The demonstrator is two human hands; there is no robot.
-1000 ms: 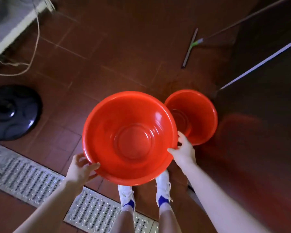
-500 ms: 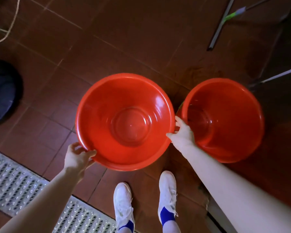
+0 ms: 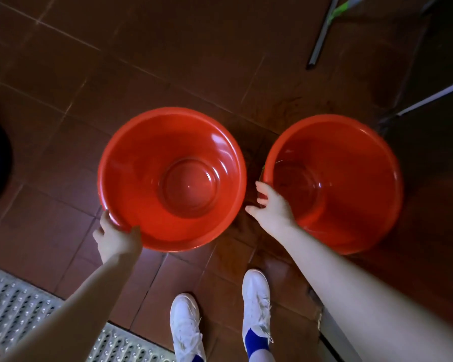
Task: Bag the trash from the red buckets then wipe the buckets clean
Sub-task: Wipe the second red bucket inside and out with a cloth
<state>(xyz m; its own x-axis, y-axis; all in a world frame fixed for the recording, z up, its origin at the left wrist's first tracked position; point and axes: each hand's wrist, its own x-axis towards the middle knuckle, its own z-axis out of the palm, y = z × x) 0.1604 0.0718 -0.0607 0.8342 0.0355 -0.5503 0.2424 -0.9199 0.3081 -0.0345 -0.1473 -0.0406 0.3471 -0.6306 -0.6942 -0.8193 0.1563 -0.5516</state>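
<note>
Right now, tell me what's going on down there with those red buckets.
A person stands on the tiled floor over two red buckets. Their left hand grips the near rim of the left bucket; the right hand sits open in the gap beside the right bucket. No trash shows inside either one.

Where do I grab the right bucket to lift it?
Hook your fingers over the rim of the right bucket, on its near-left side, beside the right hand. It stands upright and open, no handle shows, and the smooth sloped walls would likely slip.
</note>
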